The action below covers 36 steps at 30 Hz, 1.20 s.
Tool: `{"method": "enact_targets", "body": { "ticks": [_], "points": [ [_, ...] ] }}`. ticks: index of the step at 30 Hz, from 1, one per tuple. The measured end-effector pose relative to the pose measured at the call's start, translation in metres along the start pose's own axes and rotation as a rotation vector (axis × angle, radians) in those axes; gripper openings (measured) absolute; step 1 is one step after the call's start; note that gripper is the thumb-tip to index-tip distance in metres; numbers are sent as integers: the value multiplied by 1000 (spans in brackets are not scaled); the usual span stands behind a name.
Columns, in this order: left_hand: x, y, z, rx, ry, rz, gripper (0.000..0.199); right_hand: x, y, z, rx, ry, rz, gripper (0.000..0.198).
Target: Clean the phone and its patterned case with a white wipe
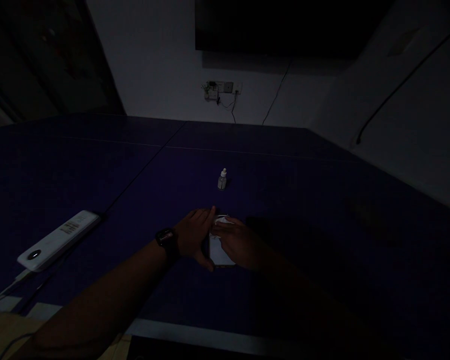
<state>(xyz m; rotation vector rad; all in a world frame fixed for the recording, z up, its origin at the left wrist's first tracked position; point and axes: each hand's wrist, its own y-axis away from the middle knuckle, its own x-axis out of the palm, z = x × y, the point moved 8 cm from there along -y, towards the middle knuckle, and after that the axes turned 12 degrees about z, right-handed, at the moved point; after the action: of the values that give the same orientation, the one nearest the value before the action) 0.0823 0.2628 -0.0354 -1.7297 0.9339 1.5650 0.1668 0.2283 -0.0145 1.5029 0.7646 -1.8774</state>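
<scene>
A flat rectangular phone with a pale face lies on the dark blue table top. My left hand braces its left edge, the fingers near the top corner and the thumb near the bottom one; a dark watch is on that wrist. Over the phone's upper part, my right hand presses a crumpled white cloth or tissue, partly hidden under the fingers. Just beyond the phone stands a small upright dropper bottle with a white cap.
On the left lies a long white device with cables at its near end. A dark screen hangs on the far wall above sockets with plugs and cords. The room is very dim.
</scene>
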Motion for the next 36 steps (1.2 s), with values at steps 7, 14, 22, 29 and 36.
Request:
{"method": "enact_targets", "body": {
  "ticks": [7,14,22,29,36],
  "points": [
    [0,0,1,3,7,9,154,-4,2,1,-37,-38,18,51],
    [0,0,0,6,7,16,154,1,4,-10,48,37,-40,51],
    [1,-1,0,-16,-9,38,156,-7,7,-7,6,-25,-16,41],
    [1,0,0,-6,-8,31,156,-10,18,10,-47,-63,14,43],
    [1,0,1,-14,-11,33,155,-6,20,7,-37,-47,42,42]
  ]
}}
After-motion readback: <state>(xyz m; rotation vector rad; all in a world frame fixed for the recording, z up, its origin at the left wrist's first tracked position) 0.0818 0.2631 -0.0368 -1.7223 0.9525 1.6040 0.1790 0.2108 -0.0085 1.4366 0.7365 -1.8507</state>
